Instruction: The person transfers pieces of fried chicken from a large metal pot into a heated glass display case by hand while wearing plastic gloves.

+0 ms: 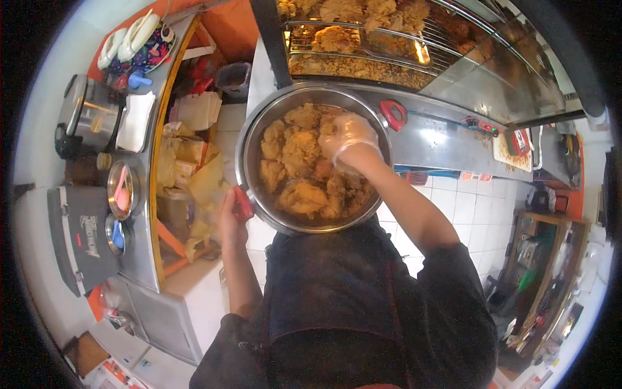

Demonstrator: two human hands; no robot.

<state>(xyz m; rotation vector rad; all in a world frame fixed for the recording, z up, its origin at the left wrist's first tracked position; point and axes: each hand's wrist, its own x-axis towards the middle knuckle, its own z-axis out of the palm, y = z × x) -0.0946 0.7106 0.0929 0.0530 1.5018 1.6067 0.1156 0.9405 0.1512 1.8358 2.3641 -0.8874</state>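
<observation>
A wide stainless-steel pot (pixel 318 226) with red handles is in front of my body, at the edge of the metal counter. Many pieces of battered fried chicken (pixel 301 150) lie inside it. My left hand (pixel 232 209) grips the red handle (pixel 244 203) on the pot's near left side. Over the right part of the pot's interior is my right hand (pixel 352 136), in a clear plastic glove. Its fingers curl down among the chicken pieces, and their tips are hidden. The opposite red handle (pixel 396 115) is free.
Beyond the pot stands a lit display warmer (pixel 359 53) with fried chicken on wire racks. The metal counter (pixel 432 141) runs right to a crumb-strewn cutting board (pixel 510 155). At left, a metal table (pixel 146 204) carries a cooker (pixel 92 114) and steel bowls (pixel 124 189).
</observation>
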